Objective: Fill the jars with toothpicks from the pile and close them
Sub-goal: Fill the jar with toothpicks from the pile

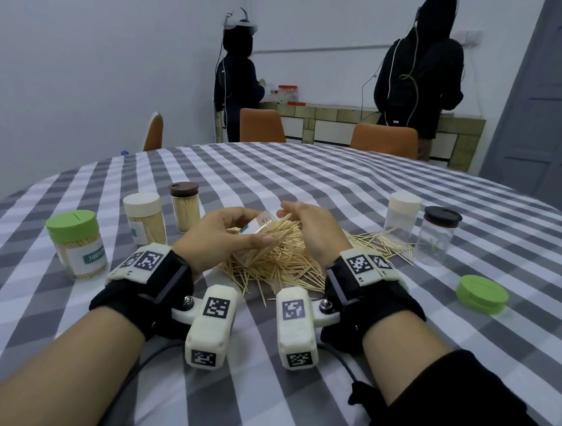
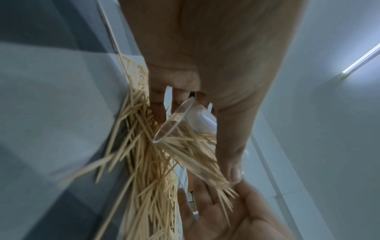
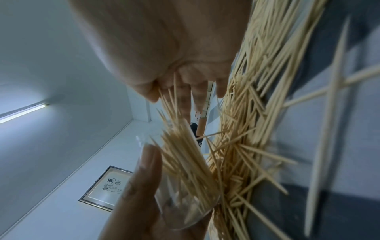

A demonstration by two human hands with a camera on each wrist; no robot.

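My left hand [image 1: 234,231] grips a clear lidless jar [image 1: 259,225], tilted with its mouth to the right over the toothpick pile [image 1: 278,268]. In the left wrist view the jar [image 2: 185,141] holds a loose bundle of toothpicks, some sticking out of the mouth. My right hand [image 1: 309,225] is cupped at that mouth, and its open palm [image 2: 222,216] touches the toothpick tips. In the right wrist view the sticks run from the jar [image 3: 185,194] up between my right thumb and fingers [image 3: 185,97]. A loose green lid [image 1: 481,294] lies at the right.
Three lidded jars packed with toothpicks stand left: green-lidded [image 1: 75,243], white-lidded [image 1: 143,217], brown-lidded [image 1: 184,210]. At the right stand a white-lidded jar [image 1: 402,215] and a dark-lidded jar [image 1: 437,235], both nearly empty. Two people stand at a far counter behind orange chairs.
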